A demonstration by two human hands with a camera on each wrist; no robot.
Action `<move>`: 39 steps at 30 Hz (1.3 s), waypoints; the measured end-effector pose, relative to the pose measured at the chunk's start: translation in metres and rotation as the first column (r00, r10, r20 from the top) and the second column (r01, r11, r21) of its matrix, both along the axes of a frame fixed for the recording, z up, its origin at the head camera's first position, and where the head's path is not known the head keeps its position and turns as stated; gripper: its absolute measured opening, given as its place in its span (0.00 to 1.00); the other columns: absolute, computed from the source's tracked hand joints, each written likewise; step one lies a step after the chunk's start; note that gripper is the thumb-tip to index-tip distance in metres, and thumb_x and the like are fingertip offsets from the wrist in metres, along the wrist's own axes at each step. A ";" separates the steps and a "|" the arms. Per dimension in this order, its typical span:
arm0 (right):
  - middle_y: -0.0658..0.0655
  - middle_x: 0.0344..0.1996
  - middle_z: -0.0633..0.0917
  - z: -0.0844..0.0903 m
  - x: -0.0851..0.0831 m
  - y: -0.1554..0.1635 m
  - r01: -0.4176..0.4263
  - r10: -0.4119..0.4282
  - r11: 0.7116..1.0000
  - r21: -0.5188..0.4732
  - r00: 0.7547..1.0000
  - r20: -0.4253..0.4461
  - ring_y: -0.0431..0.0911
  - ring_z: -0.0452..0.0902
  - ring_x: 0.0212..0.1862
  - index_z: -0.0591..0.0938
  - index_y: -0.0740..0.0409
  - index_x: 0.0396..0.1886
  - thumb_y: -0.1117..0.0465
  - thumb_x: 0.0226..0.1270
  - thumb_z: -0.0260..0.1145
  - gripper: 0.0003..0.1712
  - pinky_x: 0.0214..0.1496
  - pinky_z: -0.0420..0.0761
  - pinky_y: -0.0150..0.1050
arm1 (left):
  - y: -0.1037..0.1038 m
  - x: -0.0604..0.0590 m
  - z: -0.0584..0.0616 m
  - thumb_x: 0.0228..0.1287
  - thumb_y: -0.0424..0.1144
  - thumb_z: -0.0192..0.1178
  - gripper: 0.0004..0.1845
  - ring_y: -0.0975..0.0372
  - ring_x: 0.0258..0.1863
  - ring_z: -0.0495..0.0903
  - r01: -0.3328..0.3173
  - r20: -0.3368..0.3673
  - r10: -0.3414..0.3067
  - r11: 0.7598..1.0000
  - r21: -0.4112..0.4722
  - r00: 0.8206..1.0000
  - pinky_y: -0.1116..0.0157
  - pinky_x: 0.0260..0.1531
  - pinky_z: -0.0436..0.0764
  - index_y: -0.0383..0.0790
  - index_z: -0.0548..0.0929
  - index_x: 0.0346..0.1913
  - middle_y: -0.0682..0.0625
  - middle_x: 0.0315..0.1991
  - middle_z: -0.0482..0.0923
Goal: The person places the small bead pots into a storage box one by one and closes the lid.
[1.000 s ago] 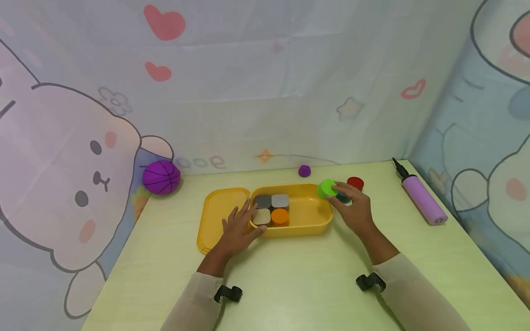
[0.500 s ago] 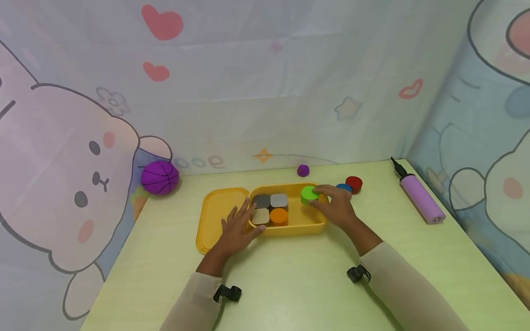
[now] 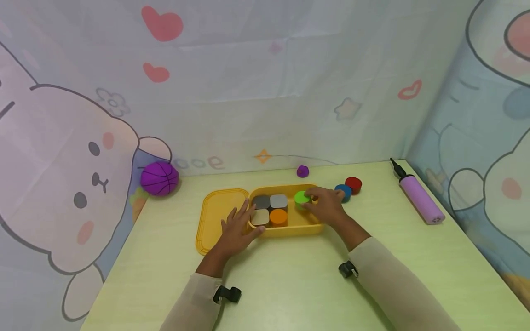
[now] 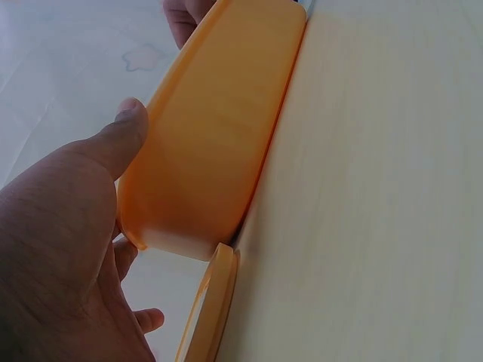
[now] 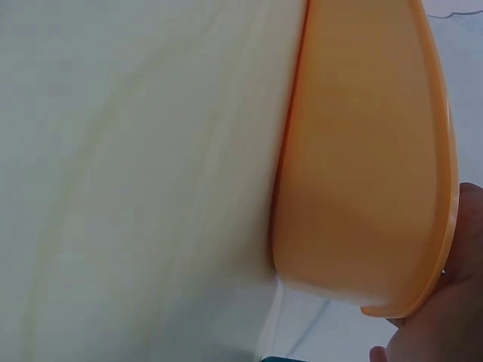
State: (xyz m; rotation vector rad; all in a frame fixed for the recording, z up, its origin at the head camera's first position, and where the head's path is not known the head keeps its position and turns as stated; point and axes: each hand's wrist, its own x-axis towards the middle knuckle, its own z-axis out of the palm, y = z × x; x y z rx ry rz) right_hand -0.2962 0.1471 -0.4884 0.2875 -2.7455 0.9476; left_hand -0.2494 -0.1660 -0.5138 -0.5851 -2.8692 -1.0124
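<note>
A yellow plastic box [image 3: 296, 231] stands uncovered on the table, its left half holding a dark grey block [image 3: 262, 201], a light grey block [image 3: 279, 201], a beige block [image 3: 261, 217] and an orange round block [image 3: 279, 217]. My right hand [image 3: 327, 206] reaches over the right rim and pinches a green round block [image 3: 301, 198] inside the box, just right of the light grey one. Fingers spread, my left hand [image 3: 237, 233] rests on the box's left end. The left wrist view shows its thumb [image 4: 127, 136] against the front rim.
The yellow lid [image 3: 211, 220] lies left of the box, partly under my left hand. Right of the box are a blue round block [image 3: 343, 193] and a red one [image 3: 354, 185]. Farther out sit a purple ball [image 3: 159, 178], a small purple object [image 3: 302, 171] and a lilac hand pump [image 3: 421, 198].
My right hand has carried the green round block leftward from over the box's right rim to inside, near the light grey block. The left hand has stayed put.
</note>
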 end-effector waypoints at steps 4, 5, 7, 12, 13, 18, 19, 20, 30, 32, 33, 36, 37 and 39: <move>0.54 0.40 0.89 0.002 -0.002 -0.005 0.020 -0.024 0.995 0.098 0.999 0.036 0.52 0.80 0.42 0.87 0.52 0.50 0.48 0.60 0.74 0.21 0.59 0.51 0.62 | 0.000 0.000 -0.002 0.66 0.69 0.53 0.42 0.37 0.79 0.42 0.002 -0.002 -0.002 1.000 -0.001 1.000 0.21 0.61 0.34 0.59 0.56 0.78 0.60 0.82 0.39; 0.53 0.39 0.89 0.002 -0.002 -0.006 0.020 -0.026 0.993 0.118 0.999 0.044 0.53 0.80 0.42 0.87 0.52 0.50 0.48 0.60 0.74 0.21 0.60 0.51 0.63 | 0.000 -0.001 -0.002 0.66 0.69 0.53 0.42 0.37 0.79 0.42 0.001 -0.004 -0.001 1.000 0.001 1.000 0.21 0.62 0.34 0.60 0.56 0.78 0.60 0.82 0.39; 0.53 0.39 0.89 0.002 -0.004 -0.008 0.016 -0.025 0.989 0.148 0.998 0.058 0.54 0.80 0.42 0.87 0.52 0.50 0.48 0.59 0.75 0.21 0.62 0.50 0.66 | 0.000 -0.001 -0.003 0.66 0.69 0.53 0.42 0.37 0.79 0.42 0.001 -0.005 -0.001 1.000 0.002 1.000 0.21 0.62 0.34 0.60 0.56 0.78 0.61 0.82 0.39; 0.54 0.42 0.90 0.002 -0.009 -0.008 -0.016 -0.004 0.986 0.167 0.992 0.122 0.55 0.80 0.46 0.87 0.52 0.50 0.48 0.57 0.76 0.22 0.60 0.52 0.66 | -0.001 -0.002 -0.004 0.65 0.70 0.52 0.42 0.38 0.79 0.41 0.001 -0.001 -0.001 1.000 0.001 1.000 0.21 0.62 0.34 0.60 0.55 0.78 0.62 0.82 0.39; 0.54 0.43 0.90 0.002 -0.010 -0.008 -0.027 0.004 0.985 0.169 0.990 0.140 0.55 0.80 0.47 0.87 0.52 0.50 0.48 0.58 0.76 0.22 0.59 0.53 0.66 | -0.001 -0.002 -0.004 0.65 0.70 0.52 0.43 0.38 0.79 0.41 0.000 0.003 0.000 1.000 0.000 1.000 0.22 0.62 0.34 0.61 0.55 0.78 0.62 0.82 0.38; 0.55 0.46 0.90 0.005 -0.014 -0.005 -0.069 0.037 0.987 0.147 0.977 0.210 0.59 0.77 0.55 0.86 0.50 0.53 0.54 0.58 0.76 0.22 0.57 0.56 0.63 | -0.001 -0.003 -0.004 0.65 0.70 0.52 0.43 0.39 0.79 0.41 -0.002 0.003 0.002 1.000 -0.011 1.000 0.22 0.62 0.34 0.61 0.55 0.79 0.62 0.82 0.38; 0.55 0.45 0.90 0.006 -0.014 -0.005 -0.076 0.046 0.988 0.131 0.974 0.221 0.60 0.77 0.56 0.86 0.51 0.53 0.55 0.58 0.76 0.22 0.56 0.57 0.63 | -0.001 -0.003 -0.004 0.65 0.70 0.52 0.43 0.38 0.79 0.41 -0.002 0.001 0.002 1.000 -0.013 1.000 0.21 0.62 0.34 0.61 0.55 0.79 0.62 0.82 0.38; 0.55 0.45 0.90 0.007 -0.014 -0.004 -0.081 0.052 0.990 0.118 0.972 0.227 0.60 0.77 0.57 0.86 0.51 0.53 0.57 0.58 0.75 0.21 0.55 0.57 0.61 | -0.001 -0.003 -0.004 0.65 0.70 0.52 0.42 0.38 0.79 0.41 -0.003 0.000 0.003 1.000 -0.015 1.000 0.21 0.62 0.34 0.61 0.55 0.78 0.62 0.82 0.38; 0.56 0.47 0.90 0.011 -0.008 0.002 -0.090 0.086 0.996 0.008 0.976 0.200 0.60 0.76 0.62 0.85 0.55 0.56 0.59 0.62 0.73 0.21 0.53 0.58 0.57 | -0.001 -0.003 -0.005 0.65 0.70 0.52 0.42 0.39 0.79 0.41 -0.007 0.008 0.007 1.000 -0.027 1.000 0.21 0.62 0.34 0.62 0.54 0.79 0.62 0.82 0.38; 0.57 0.47 0.90 0.011 -0.007 0.004 -0.072 0.076 0.997 -0.031 0.984 0.160 0.60 0.78 0.61 0.85 0.56 0.55 0.58 0.62 0.72 0.21 0.57 0.58 0.60 | -0.001 -0.003 -0.006 0.65 0.70 0.52 0.42 0.39 0.79 0.41 -0.008 0.010 0.008 1.000 -0.028 1.000 0.22 0.63 0.34 0.62 0.54 0.79 0.63 0.81 0.37; 0.57 0.46 0.90 0.010 -0.007 0.006 -0.064 0.070 0.997 -0.051 0.988 0.137 0.60 0.78 0.61 0.85 0.56 0.54 0.58 0.62 0.72 0.20 0.59 0.57 0.61 | -0.001 -0.003 -0.006 0.65 0.70 0.52 0.42 0.39 0.79 0.41 -0.008 0.011 0.008 1.000 -0.027 1.000 0.22 0.63 0.34 0.62 0.54 0.78 0.63 0.81 0.37; 0.58 0.47 0.90 0.008 -0.007 0.013 -0.051 0.059 0.989 -0.142 0.997 0.056 0.58 0.80 0.59 0.85 0.57 0.53 0.57 0.63 0.72 0.19 0.68 0.61 0.61 | -0.001 -0.003 -0.006 0.65 0.71 0.52 0.42 0.39 0.79 0.41 -0.010 0.009 0.010 1.000 -0.027 1.000 0.21 0.62 0.35 0.62 0.54 0.78 0.63 0.81 0.37; 0.58 0.49 0.89 0.007 -0.008 0.016 -0.050 0.056 0.983 -0.177 0.998 0.028 0.57 0.80 0.60 0.86 0.58 0.52 0.58 0.63 0.72 0.19 0.70 0.63 0.59 | -0.001 -0.003 -0.006 0.65 0.71 0.52 0.42 0.39 0.79 0.41 -0.009 0.008 0.009 1.000 -0.025 1.000 0.21 0.62 0.35 0.62 0.54 0.78 0.63 0.81 0.38; 0.58 0.53 0.87 0.006 -0.008 0.022 -0.054 0.048 0.969 -0.240 0.998 -0.031 0.57 0.78 0.62 0.86 0.59 0.52 0.59 0.63 0.73 0.18 0.70 0.69 0.55 | -0.001 -0.003 -0.004 0.65 0.70 0.52 0.43 0.39 0.79 0.41 -0.006 0.009 0.006 1.000 -0.021 1.000 0.21 0.62 0.35 0.62 0.54 0.78 0.63 0.81 0.38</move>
